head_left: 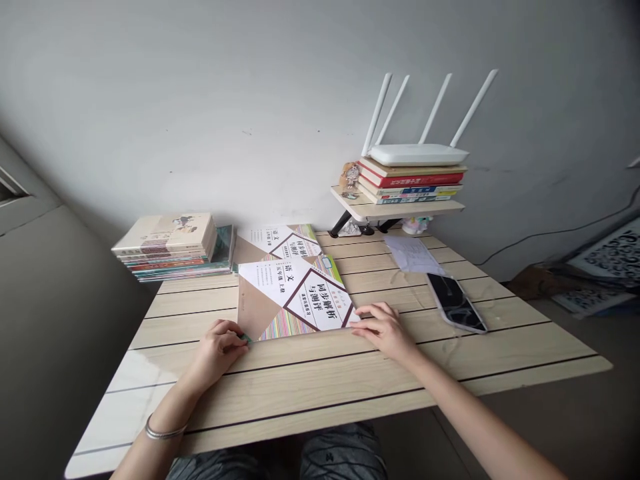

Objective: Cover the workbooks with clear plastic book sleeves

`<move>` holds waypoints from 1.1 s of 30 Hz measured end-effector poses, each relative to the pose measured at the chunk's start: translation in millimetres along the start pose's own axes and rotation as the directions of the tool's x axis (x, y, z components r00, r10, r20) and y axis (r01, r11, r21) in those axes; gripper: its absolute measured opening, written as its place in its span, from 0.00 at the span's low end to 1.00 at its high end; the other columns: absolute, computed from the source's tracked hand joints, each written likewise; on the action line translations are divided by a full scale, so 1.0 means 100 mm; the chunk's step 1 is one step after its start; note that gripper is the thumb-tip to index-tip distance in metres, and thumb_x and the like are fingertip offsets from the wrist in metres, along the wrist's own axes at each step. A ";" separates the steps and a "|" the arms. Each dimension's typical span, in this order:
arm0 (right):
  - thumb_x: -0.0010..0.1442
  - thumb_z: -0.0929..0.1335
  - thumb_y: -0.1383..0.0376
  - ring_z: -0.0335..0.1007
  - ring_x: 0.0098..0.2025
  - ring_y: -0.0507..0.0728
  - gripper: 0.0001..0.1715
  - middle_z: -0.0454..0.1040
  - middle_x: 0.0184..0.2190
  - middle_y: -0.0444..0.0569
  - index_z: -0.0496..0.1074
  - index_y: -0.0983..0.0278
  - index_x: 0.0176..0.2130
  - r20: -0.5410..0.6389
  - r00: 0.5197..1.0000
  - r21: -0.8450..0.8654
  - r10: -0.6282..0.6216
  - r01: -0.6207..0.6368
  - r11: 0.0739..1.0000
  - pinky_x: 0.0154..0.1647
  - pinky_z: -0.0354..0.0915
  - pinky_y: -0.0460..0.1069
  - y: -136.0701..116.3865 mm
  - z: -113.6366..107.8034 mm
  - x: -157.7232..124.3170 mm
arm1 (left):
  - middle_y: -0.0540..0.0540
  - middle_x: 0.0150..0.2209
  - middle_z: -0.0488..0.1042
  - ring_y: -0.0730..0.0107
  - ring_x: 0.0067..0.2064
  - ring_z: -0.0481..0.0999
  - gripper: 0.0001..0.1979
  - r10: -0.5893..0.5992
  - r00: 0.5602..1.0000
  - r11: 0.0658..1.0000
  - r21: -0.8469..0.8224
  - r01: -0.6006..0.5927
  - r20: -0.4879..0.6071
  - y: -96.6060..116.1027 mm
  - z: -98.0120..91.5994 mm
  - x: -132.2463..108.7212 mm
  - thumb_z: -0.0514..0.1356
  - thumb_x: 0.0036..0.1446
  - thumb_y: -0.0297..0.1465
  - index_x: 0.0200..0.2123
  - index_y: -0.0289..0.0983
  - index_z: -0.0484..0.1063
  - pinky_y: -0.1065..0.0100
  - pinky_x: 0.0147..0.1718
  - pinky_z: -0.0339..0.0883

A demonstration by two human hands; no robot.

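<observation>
A workbook (275,293) with a white, brown and striped cover lies turned sideways on the wooden table. My left hand (217,353) is closed at its near left corner, fingertips pinching there beside a small green patch. At the near right corner, the bent fingers and thumb of my right hand (383,328) close on the edge. Behind it a second workbook (260,241) of like design lies flat, its near part covered by the first.
A stack of books (165,237) stands at the back left. On the right are a phone (455,300), a sheet of paper (413,253) and thin clear strips. A small raised shelf (370,210) carries books (410,181) and a white router (420,155) against the wall.
</observation>
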State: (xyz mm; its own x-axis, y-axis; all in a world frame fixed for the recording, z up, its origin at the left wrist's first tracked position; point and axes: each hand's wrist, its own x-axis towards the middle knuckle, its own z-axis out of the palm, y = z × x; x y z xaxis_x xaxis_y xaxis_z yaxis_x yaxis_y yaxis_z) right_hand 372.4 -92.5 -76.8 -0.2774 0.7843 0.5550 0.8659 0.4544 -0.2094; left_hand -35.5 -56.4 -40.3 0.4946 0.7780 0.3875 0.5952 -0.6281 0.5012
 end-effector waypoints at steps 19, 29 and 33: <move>0.56 0.66 0.53 0.68 0.48 0.61 0.20 0.69 0.48 0.55 0.75 0.60 0.44 0.196 0.931 0.498 0.308 -0.365 0.787 0.41 0.71 0.54 0.32 0.04 0.40 | 0.40 0.43 0.71 0.62 0.36 0.75 0.27 -0.693 0.716 0.664 -0.311 0.680 0.088 -0.07 -0.08 0.22 0.62 0.44 0.43 0.46 0.35 0.66 0.62 0.34 0.71; 0.51 0.70 0.59 0.50 0.63 0.67 0.38 0.57 0.62 0.55 0.60 0.60 0.60 0.548 0.822 0.016 0.157 -0.198 0.980 0.59 0.51 0.60 -0.08 0.40 2.01 | 0.33 0.47 0.65 0.49 0.48 0.71 0.32 -0.695 0.719 0.714 0.108 0.692 -0.016 0.08 0.23 0.55 0.66 0.36 0.29 0.49 0.29 0.63 0.58 0.46 0.64; 0.46 0.72 0.62 0.64 0.52 0.67 0.24 0.71 0.48 0.56 0.71 0.63 0.45 0.596 0.785 0.016 0.168 -0.221 0.975 0.49 0.59 0.57 -0.11 0.37 2.18 | 0.32 0.49 0.63 0.52 0.48 0.71 0.34 -0.712 0.702 0.700 0.048 0.712 -0.020 0.05 0.23 0.50 0.66 0.36 0.28 0.50 0.29 0.62 0.58 0.47 0.64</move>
State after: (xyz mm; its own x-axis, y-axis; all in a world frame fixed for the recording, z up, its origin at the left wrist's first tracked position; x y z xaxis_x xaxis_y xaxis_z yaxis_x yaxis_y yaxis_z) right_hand 287.5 89.4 17.2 -0.3201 0.9441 -0.0792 0.8991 0.2764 -0.3394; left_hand 6.2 -21.0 -36.2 -0.0894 0.9935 -0.0700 0.7993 0.1135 0.5901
